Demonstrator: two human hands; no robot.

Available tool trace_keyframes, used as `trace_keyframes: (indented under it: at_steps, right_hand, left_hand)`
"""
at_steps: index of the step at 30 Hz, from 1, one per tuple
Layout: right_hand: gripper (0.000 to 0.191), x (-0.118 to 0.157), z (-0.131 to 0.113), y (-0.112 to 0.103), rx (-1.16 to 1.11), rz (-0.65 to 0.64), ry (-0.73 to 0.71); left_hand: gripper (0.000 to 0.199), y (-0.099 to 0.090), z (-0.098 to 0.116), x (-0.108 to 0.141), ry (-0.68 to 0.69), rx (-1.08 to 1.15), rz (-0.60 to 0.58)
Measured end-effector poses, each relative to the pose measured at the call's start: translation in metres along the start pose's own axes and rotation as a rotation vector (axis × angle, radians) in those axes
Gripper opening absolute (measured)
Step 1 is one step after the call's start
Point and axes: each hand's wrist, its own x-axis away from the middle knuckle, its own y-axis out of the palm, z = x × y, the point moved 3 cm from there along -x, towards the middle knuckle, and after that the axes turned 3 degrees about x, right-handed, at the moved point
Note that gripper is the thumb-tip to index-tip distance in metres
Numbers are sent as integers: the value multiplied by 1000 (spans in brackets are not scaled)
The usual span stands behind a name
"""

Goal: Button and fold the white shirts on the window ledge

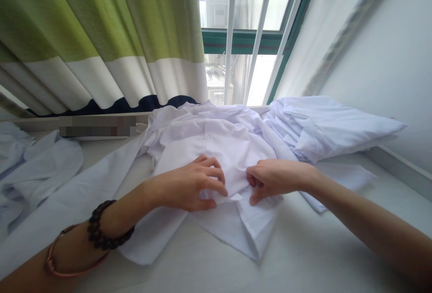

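Observation:
A white button-front shirt (226, 144) lies spread and rumpled on the pale surface, its placket running down the middle and one sleeve stretched to the left. My left hand (194, 185), with a dark bead bracelet and a copper-coloured bangle on its arm, has bent fingers and a fold of the shirt between thumb and fingers. Close by on the right, my right hand (278, 178) pinches the cloth by the front opening with curled fingers. Below both hands the lower panels of the shirt fan out, with a pointed corner near the front.
At the back right rests a stack of folded white garments (330, 126). More crumpled white cloth (37, 171) lies at the far left. Behind are a green-and-white curtain (162, 23), a barred window (248, 45) and a low ledge. A white wall (388, 68) stands on the right.

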Motion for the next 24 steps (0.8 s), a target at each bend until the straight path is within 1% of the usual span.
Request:
trace_keyframes:
  at_steps: [3,6,8,11,14,16,18,21,23,24]
  right_hand:
    - [27,-2,-4,2,58,-19,-43]
    - [17,2,1,-2,-26,-92,-80]
    - [16,9,9,-7,-118,-130,-54]
    - [15,23,24,-16,-168,-125,6]
    - [12,32,36,-20,-142,-145,85]
    - [13,35,40,-19,-120,-176,132]
    - [24,34,39,-20,-97,-166,121]
    - [47,29,29,-21,-91,-85,38]
    - [53,25,21,-20,-105,-45,-5]
    - [52,22,18,-18,-107,-35,-23]
  left_hand:
    - [10,3,4,-3,62,154,-46]
    - [6,-5,0,0,70,362,0]
    - [5,-11,-6,4,52,518,20]
    - [7,-16,-19,11,-11,742,30]
    - [6,-18,-33,18,-102,929,124]
    - [11,-19,-39,21,-130,1016,179]
    - [18,-18,-41,21,-134,1031,185]
    - [17,-17,-38,20,-184,934,153]
    - [14,-17,-35,19,-212,875,128]
    - [13,-16,-33,19,-221,855,113]
